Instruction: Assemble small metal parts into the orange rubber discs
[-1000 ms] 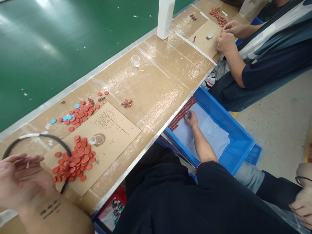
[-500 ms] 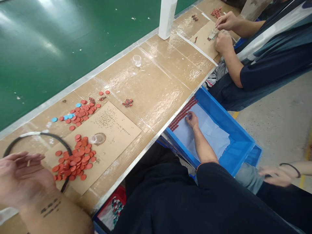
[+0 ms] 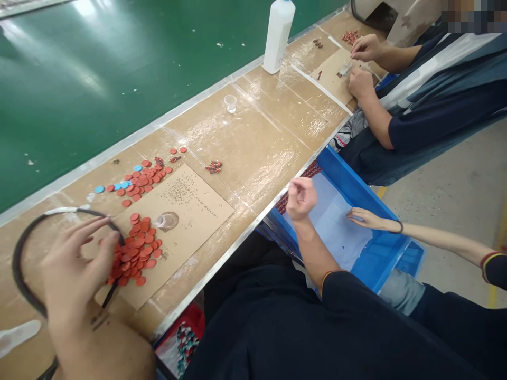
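Observation:
My left hand (image 3: 77,264) hovers at the left edge of a heap of red discs (image 3: 138,250), thumb and fingers apart. I see nothing held in it, though its fingertips partly cover the discs behind. The heap lies on a brown board (image 3: 198,203) with many tiny dark bits scattered over it, beside a small clear cup (image 3: 167,220). My right hand (image 3: 301,198) is raised over the near corner of a blue bin (image 3: 388,264), fingers curled in, and nothing shows in them. Behind it, rows of small dark-red pieces (image 3: 312,169) line white sheeting (image 3: 336,227) in the bin.
More red and blue discs (image 3: 138,182) lie behind the board, near a small red-and-dark cluster (image 3: 214,167). A black cable (image 3: 18,264) loops at left. A clear cup (image 3: 230,104) and white bottle (image 3: 278,39) stand farther back. Another person's hand (image 3: 364,217) reaches into the bin.
My right hand has lifted from the rows in the bin towards the table edge. My left hand has turned over and moved right to the discs. Another person's hand has come into the bin.

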`<state>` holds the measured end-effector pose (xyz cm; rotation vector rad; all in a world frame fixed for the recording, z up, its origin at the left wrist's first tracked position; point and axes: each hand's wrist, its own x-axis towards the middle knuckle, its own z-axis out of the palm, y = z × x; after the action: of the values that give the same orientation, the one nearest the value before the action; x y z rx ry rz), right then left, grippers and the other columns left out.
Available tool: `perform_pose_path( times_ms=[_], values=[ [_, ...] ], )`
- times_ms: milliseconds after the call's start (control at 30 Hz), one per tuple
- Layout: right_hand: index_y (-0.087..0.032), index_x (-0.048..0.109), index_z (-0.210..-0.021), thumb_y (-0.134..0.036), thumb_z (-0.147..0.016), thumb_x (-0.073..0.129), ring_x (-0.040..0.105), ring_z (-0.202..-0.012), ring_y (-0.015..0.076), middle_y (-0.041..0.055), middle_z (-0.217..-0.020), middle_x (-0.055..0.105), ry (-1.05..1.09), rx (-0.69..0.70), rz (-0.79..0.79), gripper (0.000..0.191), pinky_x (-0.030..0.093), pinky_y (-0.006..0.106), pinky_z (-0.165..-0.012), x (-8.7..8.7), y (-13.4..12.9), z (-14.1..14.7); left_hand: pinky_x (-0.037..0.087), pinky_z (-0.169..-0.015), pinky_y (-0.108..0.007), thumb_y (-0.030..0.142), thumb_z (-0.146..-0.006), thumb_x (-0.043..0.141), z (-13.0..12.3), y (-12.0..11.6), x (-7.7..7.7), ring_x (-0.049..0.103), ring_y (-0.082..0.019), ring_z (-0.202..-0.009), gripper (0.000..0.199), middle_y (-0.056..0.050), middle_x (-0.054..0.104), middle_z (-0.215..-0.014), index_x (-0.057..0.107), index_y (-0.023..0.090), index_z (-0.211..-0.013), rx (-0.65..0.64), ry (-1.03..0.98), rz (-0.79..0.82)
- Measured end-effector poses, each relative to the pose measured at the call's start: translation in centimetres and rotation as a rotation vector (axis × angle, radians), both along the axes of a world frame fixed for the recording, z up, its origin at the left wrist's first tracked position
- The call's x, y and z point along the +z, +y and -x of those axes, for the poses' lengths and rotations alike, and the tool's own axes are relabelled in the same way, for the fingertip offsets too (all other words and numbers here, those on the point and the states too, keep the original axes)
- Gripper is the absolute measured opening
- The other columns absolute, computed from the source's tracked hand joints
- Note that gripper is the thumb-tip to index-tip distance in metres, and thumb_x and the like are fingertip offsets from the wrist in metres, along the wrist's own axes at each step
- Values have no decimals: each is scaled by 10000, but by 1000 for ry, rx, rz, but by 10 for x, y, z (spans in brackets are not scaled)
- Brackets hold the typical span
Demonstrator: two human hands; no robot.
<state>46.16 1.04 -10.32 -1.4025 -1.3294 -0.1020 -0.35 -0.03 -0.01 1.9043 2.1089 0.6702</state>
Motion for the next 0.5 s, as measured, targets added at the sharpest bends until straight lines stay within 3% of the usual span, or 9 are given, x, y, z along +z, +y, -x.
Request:
perform_pose_path(
  times_ms=[100,167,300,367,500],
  values=[
    [-307,675,-1191,-300,-1049,540,683,-930,213,35,-1009,679,-102,337,-41,196,609,407,-843,43,29,49,519,-1138,-555,580,-880,495,-16,2,11,692,-372,-1216,584,-177,746,-1299,759,136,-1153,-117,72,68],
    [-305,689,-1188,-283,-1054,539,688,-989,214,31,-1043,696,-151,482,23,202,612,415,-905,62,52,72,511,-1138,-533,537,-915,452,-18,4,12,694,-347,-1191,568,-175,765,-1262,772,119,-1128,-164,112,124],
    [-287,728,-1137,-257,-1003,627,672,-1034,238,22,-1078,709,-278,703,229,171,599,454,-975,67,95,97,498,-1111,-493,425,-959,449,-12,6,4,692,-322,-1141,485,-166,787,-1183,789,114,-1107,-192,124,130],
    [-288,746,-1117,-243,-969,668,662,-1020,254,27,-1073,702,-357,732,342,174,593,472,-972,64,113,103,501,-1087,-480,374,-956,471,-10,5,-1,689,-318,-1130,428,-157,788,-1161,795,134,-1100,-188,120,126],
    [-273,783,-1081,-274,-963,679,643,-1035,283,70,-1082,700,-500,640,547,157,565,472,-974,70,135,111,492,-1055,-497,330,-974,504,-14,2,-7,673,-334,-1145,352,-146,779,-1153,789,168,-1100,-153,114,120]
  ],
)
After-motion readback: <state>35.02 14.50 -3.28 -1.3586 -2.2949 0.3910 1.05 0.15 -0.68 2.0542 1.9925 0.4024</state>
